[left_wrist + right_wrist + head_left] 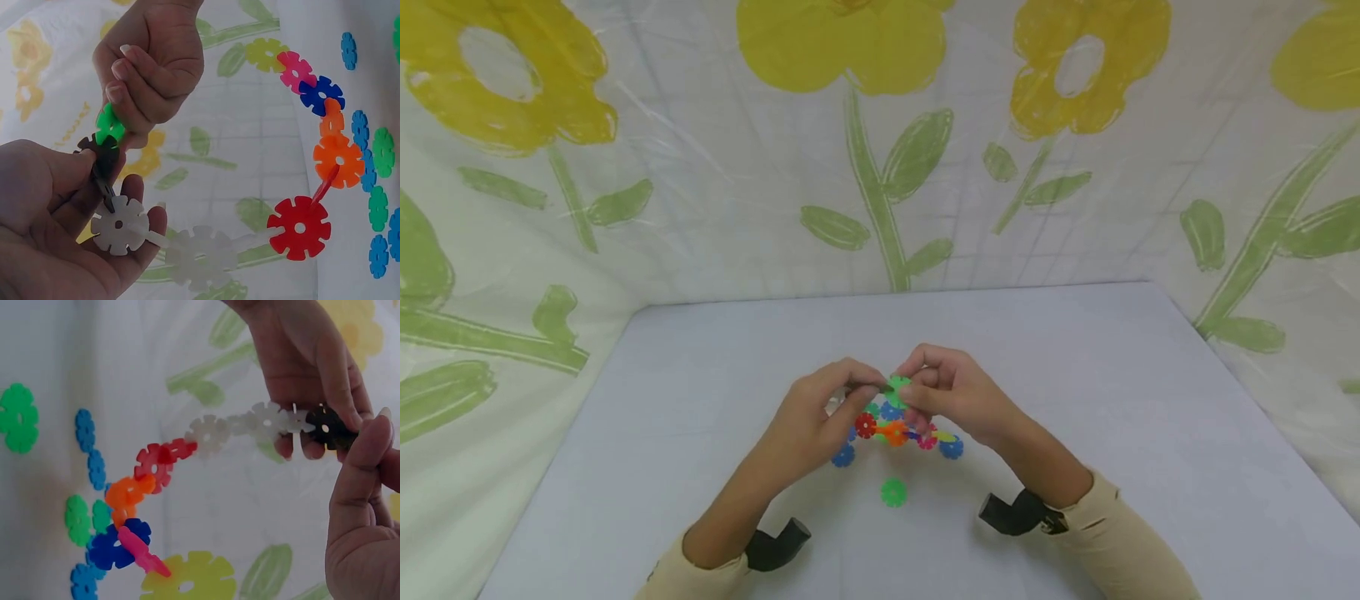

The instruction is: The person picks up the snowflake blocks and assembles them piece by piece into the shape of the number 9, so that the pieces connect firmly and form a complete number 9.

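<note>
While the left hand (56,219) pinches the black disc (103,156), right hand (153,59) fingers half-hide the green disc (109,124) they grip.

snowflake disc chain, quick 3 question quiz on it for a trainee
1. True or false: the left hand grips the chain at its white disc and black disc.
2. Which colour disc does the right hand pinch? A red, B green, C orange.
3. In the head view, what lies alone on the table, nearest the camera?

Key: 1 true. 2 B, the green disc. 3 a loose green disc.
</note>
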{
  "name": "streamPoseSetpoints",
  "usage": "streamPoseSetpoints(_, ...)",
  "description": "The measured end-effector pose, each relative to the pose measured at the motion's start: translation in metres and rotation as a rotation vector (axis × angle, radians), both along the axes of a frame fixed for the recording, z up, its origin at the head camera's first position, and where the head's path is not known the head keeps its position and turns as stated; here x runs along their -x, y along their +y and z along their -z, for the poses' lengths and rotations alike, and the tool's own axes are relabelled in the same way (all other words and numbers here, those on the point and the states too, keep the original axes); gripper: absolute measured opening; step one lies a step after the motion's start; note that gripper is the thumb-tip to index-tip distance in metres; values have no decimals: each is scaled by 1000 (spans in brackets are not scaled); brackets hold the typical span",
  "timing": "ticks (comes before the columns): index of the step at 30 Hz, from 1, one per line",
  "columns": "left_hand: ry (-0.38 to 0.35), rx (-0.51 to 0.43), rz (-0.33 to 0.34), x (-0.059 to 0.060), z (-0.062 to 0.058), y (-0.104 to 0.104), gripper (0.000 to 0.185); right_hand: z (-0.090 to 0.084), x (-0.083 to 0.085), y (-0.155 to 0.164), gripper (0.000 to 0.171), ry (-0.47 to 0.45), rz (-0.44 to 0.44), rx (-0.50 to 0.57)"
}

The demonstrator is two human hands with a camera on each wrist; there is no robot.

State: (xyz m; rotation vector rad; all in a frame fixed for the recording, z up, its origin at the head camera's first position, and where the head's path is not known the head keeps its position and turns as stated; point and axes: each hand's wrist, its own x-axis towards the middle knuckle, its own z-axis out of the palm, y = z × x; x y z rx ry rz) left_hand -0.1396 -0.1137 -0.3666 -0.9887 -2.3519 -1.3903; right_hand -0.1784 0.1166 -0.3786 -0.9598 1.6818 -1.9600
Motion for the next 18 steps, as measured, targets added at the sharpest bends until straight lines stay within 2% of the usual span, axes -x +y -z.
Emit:
streamPoseSetpoints(6,-70,47,32,2,1,-2,20,-1,1,0,27,2,0,-28)
streamPoseSetpoints(11,-151,102,49,2,4,0,38,-3,1,-1,27,8,-3,-58)
streamPoseSetpoints(15,-128,100,2,2,3,1,46,-6,2,2,23,48,18,-88)
streamPoseSetpoints(18,-87,81,-46,2,2,-1,45,-10,4,8,20,97,91,-115)
